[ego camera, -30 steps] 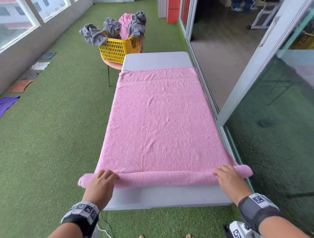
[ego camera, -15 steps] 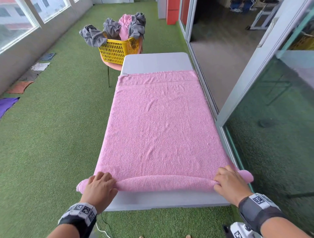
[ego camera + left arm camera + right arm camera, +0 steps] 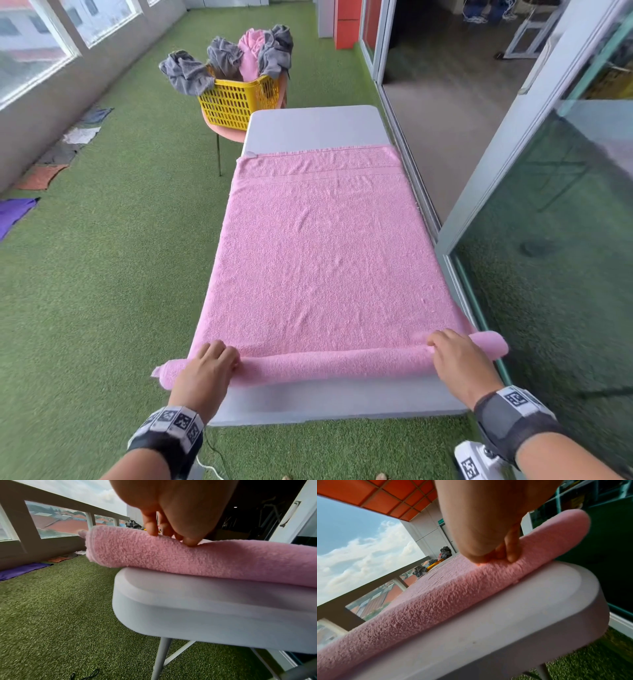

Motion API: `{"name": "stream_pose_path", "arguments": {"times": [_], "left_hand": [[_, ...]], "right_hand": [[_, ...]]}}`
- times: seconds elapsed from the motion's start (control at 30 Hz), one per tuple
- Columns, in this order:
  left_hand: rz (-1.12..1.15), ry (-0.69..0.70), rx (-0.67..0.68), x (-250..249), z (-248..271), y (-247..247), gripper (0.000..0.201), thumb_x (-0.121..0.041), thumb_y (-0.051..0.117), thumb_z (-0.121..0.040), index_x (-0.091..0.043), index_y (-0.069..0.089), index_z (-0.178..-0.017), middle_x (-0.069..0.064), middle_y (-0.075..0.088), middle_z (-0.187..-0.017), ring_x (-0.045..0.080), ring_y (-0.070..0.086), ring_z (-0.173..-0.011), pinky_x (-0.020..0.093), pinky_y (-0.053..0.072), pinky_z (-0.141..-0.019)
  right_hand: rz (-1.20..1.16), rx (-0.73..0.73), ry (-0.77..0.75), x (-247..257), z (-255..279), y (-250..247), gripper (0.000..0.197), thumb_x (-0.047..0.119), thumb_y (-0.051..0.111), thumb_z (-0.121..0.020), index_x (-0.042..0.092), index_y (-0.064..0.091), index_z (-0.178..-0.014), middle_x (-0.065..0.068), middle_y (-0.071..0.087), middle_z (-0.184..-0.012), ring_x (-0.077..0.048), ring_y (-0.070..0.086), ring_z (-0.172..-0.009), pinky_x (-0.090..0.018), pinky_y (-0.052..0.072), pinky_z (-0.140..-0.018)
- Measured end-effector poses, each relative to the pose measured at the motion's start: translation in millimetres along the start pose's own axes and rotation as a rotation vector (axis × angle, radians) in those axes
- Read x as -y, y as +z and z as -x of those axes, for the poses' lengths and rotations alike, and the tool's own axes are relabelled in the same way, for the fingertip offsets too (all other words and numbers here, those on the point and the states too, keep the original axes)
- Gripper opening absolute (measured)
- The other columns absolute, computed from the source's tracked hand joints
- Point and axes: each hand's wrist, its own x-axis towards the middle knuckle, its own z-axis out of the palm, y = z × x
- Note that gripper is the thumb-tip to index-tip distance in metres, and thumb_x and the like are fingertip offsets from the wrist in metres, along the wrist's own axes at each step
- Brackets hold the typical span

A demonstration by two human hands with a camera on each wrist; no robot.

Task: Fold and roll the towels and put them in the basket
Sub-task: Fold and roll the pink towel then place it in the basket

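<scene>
Green artificial turf surrounds the grey folding surface (image 3: 315, 126) where we work. Our left hand (image 3: 205, 371) and right hand (image 3: 459, 359) each curl fingers (image 3: 190, 541) over one end of the roll at the near edge of the pink towel (image 3: 318, 260), whose rest lies flat across the surface. We judge the terry soft, light and limp, so it should be held at both ends to keep the roll even. Beyond stands one yellow basket (image 3: 239, 99) holding three grey towels (image 3: 185, 73) and one pink.

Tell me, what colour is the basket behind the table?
Yellow. The basket, with slotted sides and grey and pink cloths piled in it, shows best in the head view.
</scene>
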Motion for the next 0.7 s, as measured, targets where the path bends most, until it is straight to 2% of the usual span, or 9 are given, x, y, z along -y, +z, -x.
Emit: {"name": "stream_pose_path", "arguments": {"times": [0.07,0.1,0.17,0.23,0.3,0.37,0.43,0.6,0.7], "left_hand": [[0.011,0.021,-0.027,1,1,3,0.015,-0.009,0.073,-0.081,-0.021,0.068,-0.089,-0.006,0.057,-0.090,0.017,0.050,-0.080,0.035,0.053,-0.064],[0.021,0.040,-0.037,2,2,3,0.011,-0.013,0.067,-0.084,-0.020,0.069,-0.093,-0.007,0.059,-0.093,0.017,0.051,-0.084,0.036,0.054,-0.070],[0.027,0.061,0.012,3,6,2,0.030,-0.030,0.050,-0.086,-0.020,0.070,-0.105,-0.008,0.063,-0.103,0.018,0.055,-0.096,0.039,0.056,-0.082],[-0.028,0.074,0.094,6,8,-1,0.042,-0.044,0.052,-0.081,-0.025,0.067,-0.115,-0.013,0.064,-0.112,0.017,0.056,-0.105,0.038,0.054,-0.087],[-0.049,0.061,0.151,8,8,-6,0.039,-0.046,0.060,-0.079,-0.030,0.067,-0.114,-0.018,0.064,-0.111,0.012,0.053,-0.105,0.036,0.052,-0.086],[-0.076,0.060,0.160,6,7,-9,0.029,-0.046,0.058,-0.079,-0.032,0.069,-0.102,-0.019,0.065,-0.100,0.011,0.052,-0.098,0.033,0.051,-0.082],[-0.106,0.056,0.170,3,9,-11,0.028,-0.048,0.045,-0.080,-0.034,0.068,-0.089,-0.020,0.060,-0.091,0.010,0.049,-0.091,0.030,0.050,-0.077],[-0.180,0.008,0.182,3,15,-4,0.036,-0.047,0.033,-0.087,-0.032,0.063,-0.075,-0.017,0.043,-0.089,0.007,0.035,-0.087,0.029,0.038,-0.076],[-0.190,-0.046,0.153,-1,9,-8,0.027,-0.049,0.045,-0.086,-0.030,0.056,-0.070,-0.014,0.040,-0.083,0.009,0.037,-0.081,0.030,0.037,-0.069]], "right_hand": [[0.005,0.028,-0.013,0,3,1,0.017,0.018,0.049,-0.096,0.031,0.055,-0.106,0.014,0.056,-0.109,-0.010,0.049,-0.108,-0.033,0.044,-0.099],[0.022,0.071,-0.018,-2,4,2,0.025,0.019,0.049,-0.095,0.029,0.057,-0.116,0.014,0.057,-0.119,-0.010,0.046,-0.118,-0.035,0.040,-0.107],[0.075,0.147,-0.028,-6,7,3,0.043,0.022,0.051,-0.094,0.028,0.054,-0.136,0.016,0.053,-0.134,-0.008,0.038,-0.132,-0.036,0.031,-0.118],[0.134,0.164,-0.040,-7,7,2,0.043,0.026,0.053,-0.093,0.033,0.055,-0.136,0.019,0.053,-0.134,-0.006,0.037,-0.132,-0.035,0.029,-0.119],[0.141,0.158,-0.059,-6,7,-1,0.030,0.029,0.053,-0.093,0.036,0.063,-0.121,0.022,0.057,-0.122,-0.006,0.040,-0.122,-0.033,0.034,-0.113],[0.178,0.194,-0.066,-1,6,-8,0.012,0.032,0.048,-0.092,0.037,0.059,-0.089,0.023,0.053,-0.098,-0.008,0.039,-0.106,-0.030,0.036,-0.100],[0.213,0.229,-0.069,3,7,-11,0.020,0.034,0.046,-0.091,0.031,0.050,-0.071,0.020,0.047,-0.086,-0.010,0.037,-0.096,-0.027,0.033,-0.086],[0.155,0.250,-0.056,1,7,-6,0.035,0.032,0.046,-0.096,0.027,0.046,-0.061,0.016,0.043,-0.085,-0.009,0.041,-0.094,-0.027,0.034,-0.086],[0.109,0.175,-0.011,2,5,-3,0.033,0.032,0.043,-0.102,0.026,0.056,-0.072,0.012,0.044,-0.087,-0.002,0.047,-0.078,-0.021,0.035,-0.071]]}}
